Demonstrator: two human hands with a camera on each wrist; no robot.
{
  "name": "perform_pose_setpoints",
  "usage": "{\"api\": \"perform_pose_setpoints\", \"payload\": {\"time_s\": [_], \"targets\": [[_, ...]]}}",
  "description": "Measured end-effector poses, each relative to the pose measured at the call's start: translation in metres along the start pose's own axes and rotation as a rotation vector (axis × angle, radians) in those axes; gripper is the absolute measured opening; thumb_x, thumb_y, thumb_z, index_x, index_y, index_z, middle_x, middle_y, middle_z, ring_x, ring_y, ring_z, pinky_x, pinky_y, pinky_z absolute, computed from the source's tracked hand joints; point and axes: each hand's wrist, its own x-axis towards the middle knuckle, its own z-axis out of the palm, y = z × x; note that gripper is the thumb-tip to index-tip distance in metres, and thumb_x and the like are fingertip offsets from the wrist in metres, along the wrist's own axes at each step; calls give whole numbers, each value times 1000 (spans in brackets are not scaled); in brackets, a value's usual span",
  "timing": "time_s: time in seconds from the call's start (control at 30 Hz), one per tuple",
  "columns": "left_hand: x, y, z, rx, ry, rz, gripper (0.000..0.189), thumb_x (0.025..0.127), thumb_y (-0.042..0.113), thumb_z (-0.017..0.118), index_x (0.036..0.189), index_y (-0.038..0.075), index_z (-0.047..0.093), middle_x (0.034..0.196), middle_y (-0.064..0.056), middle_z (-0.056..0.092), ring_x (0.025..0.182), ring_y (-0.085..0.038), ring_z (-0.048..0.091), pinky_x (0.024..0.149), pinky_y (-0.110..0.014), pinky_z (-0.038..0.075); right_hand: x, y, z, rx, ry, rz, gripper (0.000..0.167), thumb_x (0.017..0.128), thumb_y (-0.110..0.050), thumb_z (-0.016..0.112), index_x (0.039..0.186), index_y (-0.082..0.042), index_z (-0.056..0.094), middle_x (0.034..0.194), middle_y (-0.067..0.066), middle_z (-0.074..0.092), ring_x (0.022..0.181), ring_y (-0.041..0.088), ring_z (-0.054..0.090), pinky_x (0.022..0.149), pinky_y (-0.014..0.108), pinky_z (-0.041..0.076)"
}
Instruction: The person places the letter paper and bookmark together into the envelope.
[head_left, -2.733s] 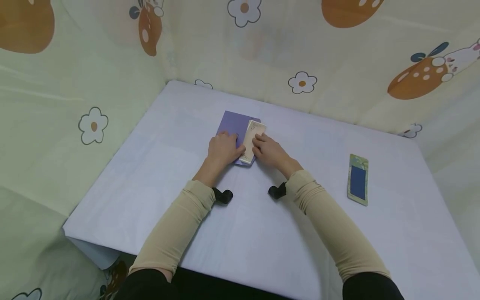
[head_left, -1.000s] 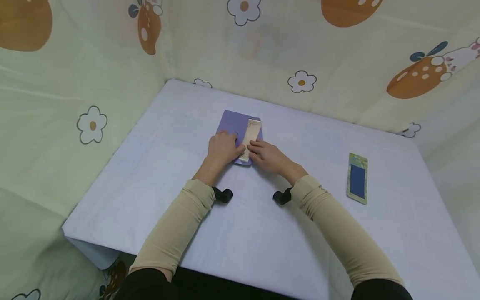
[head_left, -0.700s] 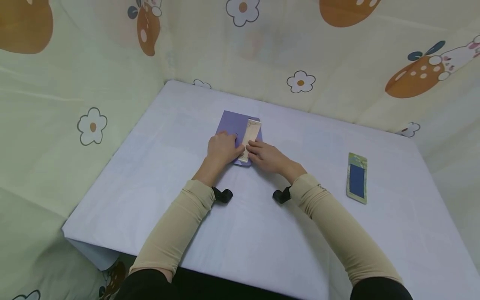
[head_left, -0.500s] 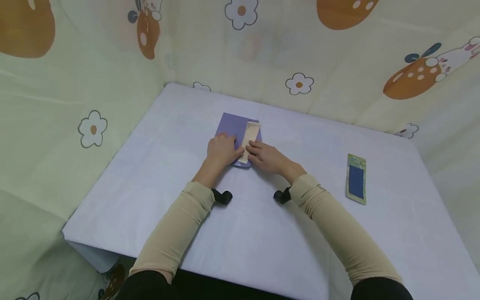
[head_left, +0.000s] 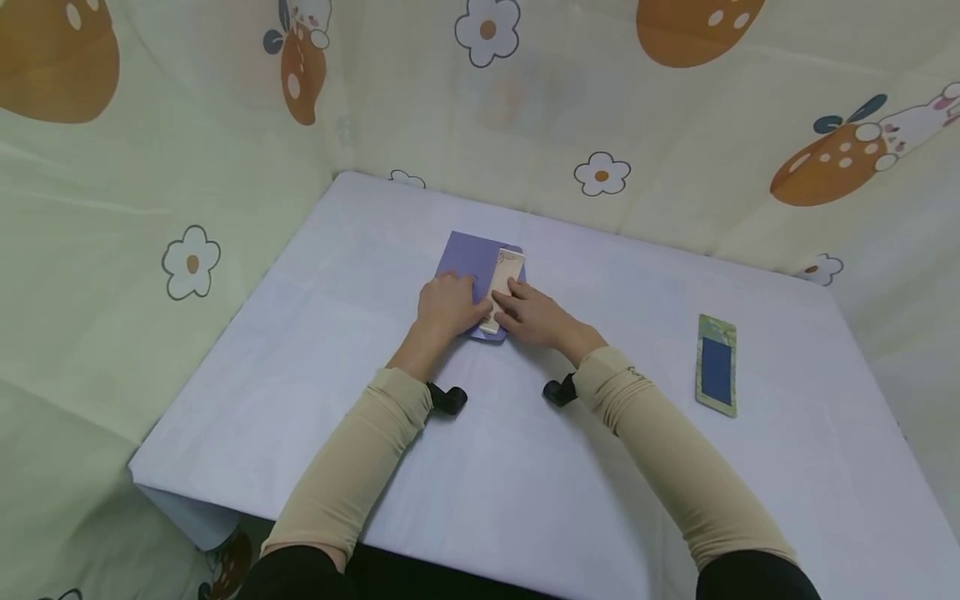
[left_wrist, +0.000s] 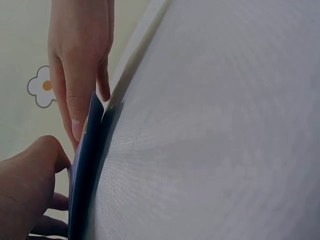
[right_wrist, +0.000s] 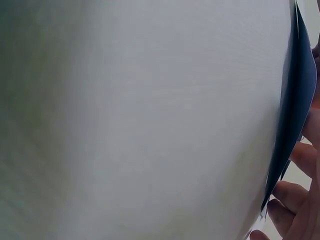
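Note:
A purple folded card (head_left: pixel 467 254) lies on the white table, with a cream patterned strip (head_left: pixel 511 265) along its right part. My left hand (head_left: pixel 447 304) rests on the card's purple side, thumb reaching to the strip's near end. From the right, my right hand (head_left: pixel 538 318) touches the strip with its fingertips, fingers loosely bent. In the left wrist view the card (left_wrist: pixel 86 170) appears edge-on and dark, with both hands on its upper side. The right wrist view shows the card's bowed dark edge (right_wrist: pixel 298 95) beside the right fingers (right_wrist: pixel 290 195).
A green-bordered flat packet with a dark blue panel (head_left: pixel 716 371) lies to the right on the white-covered table (head_left: pixel 592 475). A patterned curtain (head_left: pixel 420 100) closes off the back and left sides. Black wrist mounts (head_left: pixel 448 400) sit near the sleeves.
Over these seconds the cream strip, which overhung the card's right edge, has come left over the purple. The right hand came left with it, and its forefinger now reaches farther up the strip.

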Motion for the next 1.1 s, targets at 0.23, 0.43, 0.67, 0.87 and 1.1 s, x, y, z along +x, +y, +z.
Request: {"api": "perform_pose_setpoints", "payload": {"time_s": [0.23, 0.43, 0.67, 0.87, 1.1], "targets": [[-1, 2, -2, -9, -11, -5, 58, 86, 54, 45, 124, 13, 61, 116, -13, 64, 104, -29, 61, 81, -43, 51, 0, 4, 0, 14, -1, -8, 57, 100, -37, 39, 149, -9, 29, 156, 22, 15, 146, 35, 13, 118, 45, 14], [-1, 3, -2, -1, -16, -18, 60, 85, 56, 46, 125, 13, 60, 117, -12, 64, 106, -28, 61, 80, -42, 52, -1, 1, -1, 15, -3, -21, 57, 100, -37, 39, 149, -9, 30, 156, 22, 16, 146, 35, 16, 117, 46, 16], [-3, 4, -1, -18, -1, -24, 58, 84, 56, 47, 121, 14, 62, 113, -11, 64, 102, -27, 61, 76, -43, 53, -1, 1, -1, 5, 11, -24, 56, 99, -36, 40, 148, -8, 31, 155, 23, 17, 145, 36, 17, 117, 46, 17], [-3, 2, -1, -19, -14, -38, 57, 81, 54, 48, 120, 15, 63, 112, -10, 64, 101, -27, 62, 76, -45, 52, 1, 1, -1, -6, -4, -26, 57, 100, -38, 39, 149, -10, 30, 156, 22, 16, 146, 34, 14, 117, 45, 15], [-1, 1, -1, -18, -19, -37, 57, 79, 55, 49, 114, 13, 65, 106, -10, 65, 95, -27, 63, 74, -44, 52, 4, 4, -2, -22, 8, -26, 59, 100, -39, 39, 149, -8, 27, 157, 21, 16, 146, 33, 17, 117, 44, 17]]}}
